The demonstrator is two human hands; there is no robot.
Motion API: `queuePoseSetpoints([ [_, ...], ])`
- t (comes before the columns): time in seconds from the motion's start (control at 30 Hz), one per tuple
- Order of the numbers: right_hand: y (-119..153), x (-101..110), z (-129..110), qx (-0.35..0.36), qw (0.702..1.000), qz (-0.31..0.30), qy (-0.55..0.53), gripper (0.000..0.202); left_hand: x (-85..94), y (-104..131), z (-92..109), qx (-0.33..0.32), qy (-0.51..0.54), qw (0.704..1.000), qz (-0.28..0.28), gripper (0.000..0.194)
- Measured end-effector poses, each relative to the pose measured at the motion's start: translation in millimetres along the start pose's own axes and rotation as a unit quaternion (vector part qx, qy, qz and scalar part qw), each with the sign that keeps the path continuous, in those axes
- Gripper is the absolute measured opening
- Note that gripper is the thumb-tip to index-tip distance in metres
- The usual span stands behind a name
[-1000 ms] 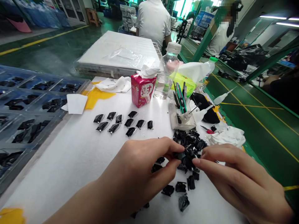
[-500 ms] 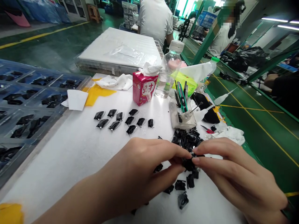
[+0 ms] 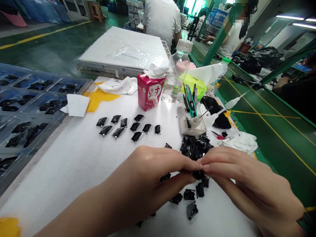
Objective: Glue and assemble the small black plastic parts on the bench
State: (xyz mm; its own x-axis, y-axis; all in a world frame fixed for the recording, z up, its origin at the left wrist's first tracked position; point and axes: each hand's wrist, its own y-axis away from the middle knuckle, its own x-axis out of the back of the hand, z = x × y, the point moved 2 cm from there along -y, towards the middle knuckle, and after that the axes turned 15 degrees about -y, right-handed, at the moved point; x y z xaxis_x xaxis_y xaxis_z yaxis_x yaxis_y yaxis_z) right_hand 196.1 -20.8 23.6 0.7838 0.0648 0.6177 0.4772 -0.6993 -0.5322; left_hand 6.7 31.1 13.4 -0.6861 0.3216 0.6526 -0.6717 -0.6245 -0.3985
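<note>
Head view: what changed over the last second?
Left hand moved rightward, right hand slightly leftward; they now meet at the fingertips, near the pile of black parts. Any grasp or release is hidden. Spaced-out black parts and red carton stayed put.

A second ago the fingertips of the two hands stood apart; now, right of centre in the frame, those of the right hand (image 3: 249, 177) meet the left hand's (image 3: 150, 176), hiding most of the small black piece that showed there. At upper right, a co-worker's hand (image 3: 208, 39) now shows, reaching out toward the left.
</note>
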Motion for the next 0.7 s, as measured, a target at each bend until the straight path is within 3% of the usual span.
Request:
queuePoseSetpoints([
  [0.4, 6.9, 3.5, -4.8, 0.016, 0.998, -0.016, 0.06, 0.025, -2.5, -0.9, 1.3, -0.005, 0.01, 0.999, 0.038, 0.017],
  [0.6, 5.9, 4.4, -7.4, 0.018, 0.997, 0.011, 0.076, 0.022, -4.2, 3.6, 4.0, -0.08, -0.034, 0.992, 0.088, 0.017],
  [0.7, 4.4, 1.1, -6.4, 0.014, 0.998, 0.028, 0.053, 0.02, -7.5, 6.0, 5.9, -0.087, -0.058, 0.989, 0.106, 0.015],
])
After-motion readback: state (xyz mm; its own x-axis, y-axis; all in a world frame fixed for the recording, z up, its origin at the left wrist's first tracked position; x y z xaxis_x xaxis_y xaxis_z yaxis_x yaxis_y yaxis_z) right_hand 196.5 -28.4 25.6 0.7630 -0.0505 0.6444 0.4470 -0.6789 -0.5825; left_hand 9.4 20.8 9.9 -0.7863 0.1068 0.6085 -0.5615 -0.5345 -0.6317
